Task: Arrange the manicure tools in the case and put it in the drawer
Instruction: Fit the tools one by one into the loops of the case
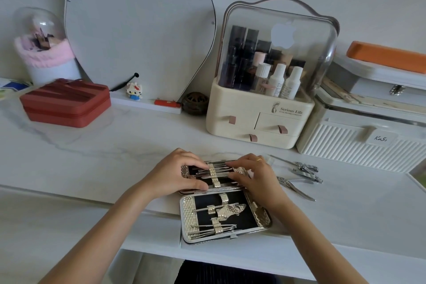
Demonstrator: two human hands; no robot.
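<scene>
— Both hands on the far half of the case (224, 200): left hand (177, 174) with thumb and fingers curled round its left end, right hand (252, 176) pinching slim tools (215, 169) under the strap (213, 174) from the right. Clenched on work, neither released.

— And the case itself?

— Lying open flat on the table (92, 157), hinge running 9 to 3, far half toward 12, near half toward 6 and overhanging the table edge. Long axis of each half 9 to 3. Slim tools inside lying along that same 9-to-3 line, tips mostly toward 3.

— Still loose?

— Clippers (306, 168) and nippers (295, 185) at 3 o'clock of the case, apart from it, on the tabletop. Long axes slanted, roughly 10 to 4; handles toward the case or away, hard to tell.

— Risks, judged from here?

— Near half hanging past the edge: any press on it could probably tip the whole case toward 6. Thin tools possibly sliding out of the strap if pushed crooked. Closing with clippers unseated likely to jam the clasp (233, 236).

— Drawer?

— Small drawers on the cream organiser (258, 120) at 1 o'clock; which drawer is meant, impossible to tell.
</scene>
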